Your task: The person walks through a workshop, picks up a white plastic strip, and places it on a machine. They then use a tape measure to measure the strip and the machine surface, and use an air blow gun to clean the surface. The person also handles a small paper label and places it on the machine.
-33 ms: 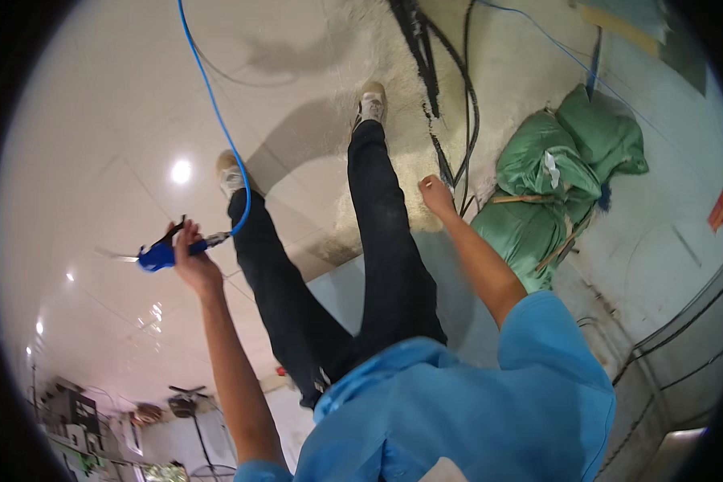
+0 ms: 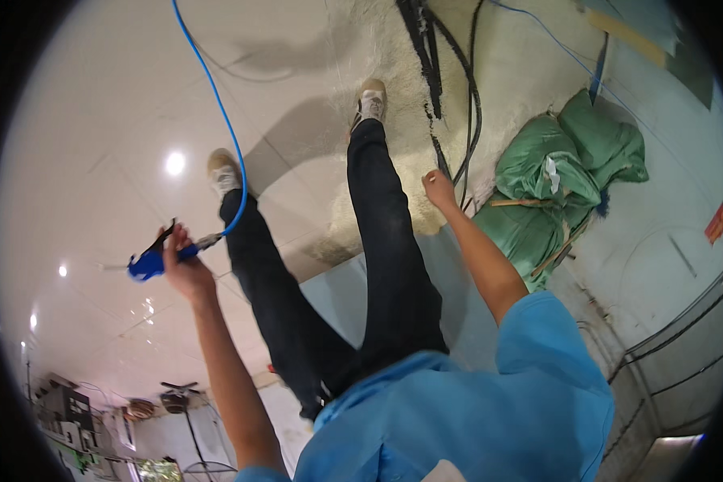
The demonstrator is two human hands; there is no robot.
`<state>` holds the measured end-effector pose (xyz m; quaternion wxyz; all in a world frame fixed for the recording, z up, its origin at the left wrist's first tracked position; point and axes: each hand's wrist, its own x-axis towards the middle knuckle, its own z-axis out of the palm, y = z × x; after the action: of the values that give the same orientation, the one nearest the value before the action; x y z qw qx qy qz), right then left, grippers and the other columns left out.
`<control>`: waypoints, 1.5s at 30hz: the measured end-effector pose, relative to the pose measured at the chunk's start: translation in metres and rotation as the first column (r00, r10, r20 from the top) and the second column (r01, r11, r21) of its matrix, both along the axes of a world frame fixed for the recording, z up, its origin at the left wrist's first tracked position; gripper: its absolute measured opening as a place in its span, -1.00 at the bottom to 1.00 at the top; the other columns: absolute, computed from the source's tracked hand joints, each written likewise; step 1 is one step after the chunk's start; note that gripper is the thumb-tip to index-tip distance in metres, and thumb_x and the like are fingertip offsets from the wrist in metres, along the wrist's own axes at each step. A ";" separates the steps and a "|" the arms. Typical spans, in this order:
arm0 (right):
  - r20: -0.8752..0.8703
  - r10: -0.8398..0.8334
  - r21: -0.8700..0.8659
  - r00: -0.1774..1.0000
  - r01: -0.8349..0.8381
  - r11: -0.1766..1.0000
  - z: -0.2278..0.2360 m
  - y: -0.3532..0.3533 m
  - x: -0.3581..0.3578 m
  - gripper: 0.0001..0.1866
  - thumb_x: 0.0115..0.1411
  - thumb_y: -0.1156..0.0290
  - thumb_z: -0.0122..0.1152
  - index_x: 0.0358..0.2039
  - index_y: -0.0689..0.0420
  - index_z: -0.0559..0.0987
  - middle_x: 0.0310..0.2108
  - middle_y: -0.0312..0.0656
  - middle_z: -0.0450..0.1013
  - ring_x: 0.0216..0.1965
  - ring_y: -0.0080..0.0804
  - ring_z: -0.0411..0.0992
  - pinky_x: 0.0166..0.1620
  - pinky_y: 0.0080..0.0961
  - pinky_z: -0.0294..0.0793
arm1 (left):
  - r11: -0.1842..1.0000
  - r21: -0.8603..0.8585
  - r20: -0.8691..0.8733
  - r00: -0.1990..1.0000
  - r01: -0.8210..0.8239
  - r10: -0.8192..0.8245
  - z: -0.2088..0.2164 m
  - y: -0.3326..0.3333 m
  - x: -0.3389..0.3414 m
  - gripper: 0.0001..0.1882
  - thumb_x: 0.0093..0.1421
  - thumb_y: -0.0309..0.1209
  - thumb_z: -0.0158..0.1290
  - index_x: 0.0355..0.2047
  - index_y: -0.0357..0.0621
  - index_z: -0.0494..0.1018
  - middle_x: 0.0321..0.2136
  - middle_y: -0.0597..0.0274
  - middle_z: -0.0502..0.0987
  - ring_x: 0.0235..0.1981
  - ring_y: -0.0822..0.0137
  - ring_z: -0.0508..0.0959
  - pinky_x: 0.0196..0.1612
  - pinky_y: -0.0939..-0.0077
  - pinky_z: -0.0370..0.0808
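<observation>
Left hand point(image 2: 186, 271) is gripping a blue nozzle gun point(image 2: 146, 265), thin tip pointing left. Blue hose point(image 2: 229, 128) is running from its rear end, curving up past the left shin and out of view. Right hand point(image 2: 438, 191) is hanging near black cables point(image 2: 475, 96), fingers curling inward; too small to tell if holding anything. Green sacks point(image 2: 534, 161) are slumping in a pile further right. Shoes point(image 2: 370, 103) are standing apart on pale floor point(image 2: 96, 209).

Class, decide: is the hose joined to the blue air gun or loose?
Joined: the blue hose runs to a metal fitting on the gun in the left hand.
</observation>
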<state>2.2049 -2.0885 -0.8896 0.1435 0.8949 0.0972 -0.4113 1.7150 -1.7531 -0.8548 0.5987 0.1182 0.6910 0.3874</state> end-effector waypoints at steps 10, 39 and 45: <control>0.174 0.133 -0.240 0.976 -0.089 0.967 -0.293 -0.060 0.279 -0.65 0.31 0.22 0.16 0.01 0.11 0.63 -0.01 0.08 0.62 0.03 0.13 0.57 0.11 -0.08 0.55 | 0.974 -0.192 0.075 0.987 -0.123 0.140 -0.143 -0.050 0.127 -0.54 0.50 -0.42 -0.07 0.29 -0.49 0.28 0.04 -0.18 0.54 -0.18 0.39 0.51 -0.20 0.62 0.50; 0.444 -0.096 0.528 0.891 -0.174 0.832 -0.309 0.033 0.389 -0.65 0.47 0.33 0.05 0.17 0.22 0.45 -0.16 0.10 0.59 -0.25 -0.03 0.60 -0.12 -0.17 0.55 | 0.913 -0.405 0.004 0.999 -0.044 0.050 -0.174 -0.089 0.291 -0.56 0.44 -0.38 0.01 0.26 -0.31 0.35 -0.05 0.00 0.59 -0.22 0.46 0.51 -0.21 0.67 0.45; 0.411 0.373 0.354 0.832 -0.523 0.775 -0.344 0.269 0.509 -0.54 0.37 0.26 0.11 0.25 0.02 0.49 -0.08 0.16 0.62 -0.03 0.18 0.60 -0.01 -0.01 0.58 | 0.915 -0.401 0.030 0.998 -0.044 0.061 -0.178 -0.088 0.292 -0.55 0.44 -0.38 0.01 0.26 -0.31 0.34 -0.04 0.00 0.58 -0.23 0.45 0.50 -0.21 0.67 0.46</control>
<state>2.7143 -1.8199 -1.2341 0.0399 0.9069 0.3786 -0.1808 2.0066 -1.8414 -1.0328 0.6141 -0.0334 0.7456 0.2564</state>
